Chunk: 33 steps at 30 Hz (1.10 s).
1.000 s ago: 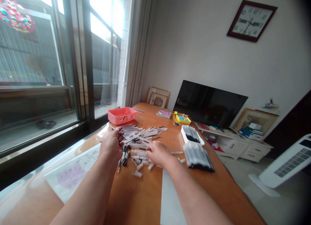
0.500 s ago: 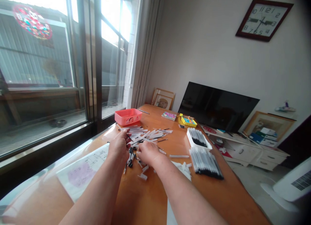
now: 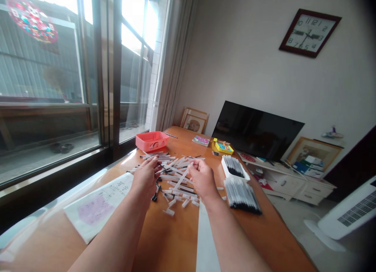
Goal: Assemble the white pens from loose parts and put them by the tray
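My right hand [image 3: 203, 178] pinches one end of a whitish translucent pen barrel [image 3: 181, 180], which slants down to the left over the pile. My left hand [image 3: 147, 173] is closed on a thin dark pen refill [image 3: 163, 168] that points to the right, its grip partly hidden by the fingers. Between and beyond the hands lie loose pen barrels [image 3: 169, 156] in a scattered heap. Several short clear caps [image 3: 169, 212] are strewn nearer to me, and small black pen parts [image 3: 154, 196] lie beside my left hand.
A pink box [image 3: 152, 142] stands at the far left. On the right are a white tray of pens [image 3: 245, 176] and a stack of black-ended pens [image 3: 242, 197]. A yellow box [image 3: 223, 147] and booklet [image 3: 201, 140] lie farther back; a paper sheet [image 3: 96, 209] lies left.
My right hand has lifted out of the pile and moved right and slightly up, now with a pen barrel in it. My left hand stays nearly in place, still gripping the refill.
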Each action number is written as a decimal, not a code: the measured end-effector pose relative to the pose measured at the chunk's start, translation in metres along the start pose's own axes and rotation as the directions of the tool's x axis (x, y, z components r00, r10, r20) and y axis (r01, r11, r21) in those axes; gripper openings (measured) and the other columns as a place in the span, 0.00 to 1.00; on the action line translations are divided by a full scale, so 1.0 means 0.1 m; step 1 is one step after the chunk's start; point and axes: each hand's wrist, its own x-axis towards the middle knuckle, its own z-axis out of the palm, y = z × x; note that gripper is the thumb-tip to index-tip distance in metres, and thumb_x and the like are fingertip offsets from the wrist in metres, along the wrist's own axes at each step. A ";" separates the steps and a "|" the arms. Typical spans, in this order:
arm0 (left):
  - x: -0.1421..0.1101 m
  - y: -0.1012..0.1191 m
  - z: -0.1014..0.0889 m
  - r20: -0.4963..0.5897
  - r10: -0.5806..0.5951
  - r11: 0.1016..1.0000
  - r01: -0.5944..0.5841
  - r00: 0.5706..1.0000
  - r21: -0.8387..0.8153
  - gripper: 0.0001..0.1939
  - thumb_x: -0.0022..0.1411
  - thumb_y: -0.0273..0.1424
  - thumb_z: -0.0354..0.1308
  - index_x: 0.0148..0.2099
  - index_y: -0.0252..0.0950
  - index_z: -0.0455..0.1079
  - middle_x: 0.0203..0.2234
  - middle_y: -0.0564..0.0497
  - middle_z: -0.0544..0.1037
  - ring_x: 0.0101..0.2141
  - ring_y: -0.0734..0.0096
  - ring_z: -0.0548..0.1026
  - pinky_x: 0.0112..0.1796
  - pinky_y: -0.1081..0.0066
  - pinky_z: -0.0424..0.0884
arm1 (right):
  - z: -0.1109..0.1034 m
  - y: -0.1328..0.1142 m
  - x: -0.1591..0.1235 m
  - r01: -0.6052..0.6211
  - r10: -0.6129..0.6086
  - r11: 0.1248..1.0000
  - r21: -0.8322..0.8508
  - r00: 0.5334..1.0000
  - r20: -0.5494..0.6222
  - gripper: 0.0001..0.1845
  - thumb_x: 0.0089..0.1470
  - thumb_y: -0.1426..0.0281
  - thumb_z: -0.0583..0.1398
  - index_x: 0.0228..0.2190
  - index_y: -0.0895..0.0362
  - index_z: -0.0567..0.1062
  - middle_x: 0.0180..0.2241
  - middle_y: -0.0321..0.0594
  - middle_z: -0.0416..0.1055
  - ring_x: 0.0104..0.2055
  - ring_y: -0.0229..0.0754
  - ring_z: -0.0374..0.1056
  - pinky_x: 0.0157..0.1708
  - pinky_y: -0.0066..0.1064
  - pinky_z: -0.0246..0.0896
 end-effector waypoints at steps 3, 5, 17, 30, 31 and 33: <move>-0.05 -0.04 0.03 0.064 -0.003 1.000 0.002 0.998 0.006 0.10 0.55 0.29 0.67 0.39 0.34 0.73 0.29 0.50 0.77 0.23 0.77 0.74 0.21 0.79 0.63 | -0.20 0.02 -0.20 -0.183 0.239 0.899 0.397 0.966 -0.097 0.14 0.47 0.66 0.67 0.35 0.57 0.72 0.28 0.34 0.74 0.31 0.38 0.72 0.31 0.26 0.69; -0.07 -0.06 0.05 0.094 -0.003 1.000 0.002 0.996 0.007 0.10 0.54 0.29 0.68 0.38 0.34 0.72 0.30 0.48 0.78 0.24 0.76 0.75 0.22 0.79 0.65 | -0.30 0.06 -0.34 -0.224 0.341 0.811 0.541 0.932 -0.125 0.16 0.42 0.68 0.70 0.33 0.57 0.72 0.27 0.34 0.74 0.31 0.36 0.73 0.33 0.25 0.71; -0.07 -0.16 0.06 0.130 0.020 0.999 -0.025 0.991 0.033 0.14 0.52 0.31 0.72 0.40 0.35 0.74 0.30 0.49 0.79 0.25 0.76 0.75 0.26 0.78 0.70 | -0.26 0.28 -0.52 -0.246 0.519 0.555 0.795 0.849 -0.099 0.17 0.41 0.72 0.72 0.32 0.57 0.72 0.30 0.36 0.77 0.34 0.37 0.77 0.36 0.24 0.75; -0.09 -0.16 0.07 0.102 0.020 0.999 -0.024 0.995 0.039 0.13 0.52 0.30 0.72 0.38 0.34 0.74 0.29 0.48 0.79 0.26 0.75 0.76 0.25 0.78 0.69 | -0.21 0.25 -0.55 -0.287 0.558 0.516 0.807 0.828 -0.062 0.15 0.43 0.71 0.71 0.32 0.57 0.72 0.28 0.38 0.78 0.33 0.37 0.78 0.33 0.22 0.74; -0.09 -0.17 0.07 0.106 0.021 0.999 -0.026 0.994 0.042 0.13 0.52 0.30 0.72 0.39 0.34 0.74 0.29 0.48 0.79 0.25 0.75 0.75 0.25 0.78 0.69 | -0.21 0.25 -0.55 -0.287 0.556 0.516 0.807 0.829 -0.061 0.15 0.43 0.71 0.71 0.32 0.57 0.72 0.28 0.37 0.78 0.33 0.37 0.78 0.33 0.22 0.75; -0.09 -0.18 0.07 0.119 0.021 0.999 -0.027 0.993 0.045 0.13 0.52 0.30 0.72 0.39 0.35 0.74 0.30 0.48 0.80 0.25 0.76 0.75 0.25 0.78 0.70 | -0.20 0.26 -0.55 -0.281 0.553 0.513 0.811 0.831 -0.063 0.16 0.43 0.71 0.71 0.32 0.57 0.72 0.29 0.37 0.78 0.33 0.37 0.78 0.33 0.22 0.75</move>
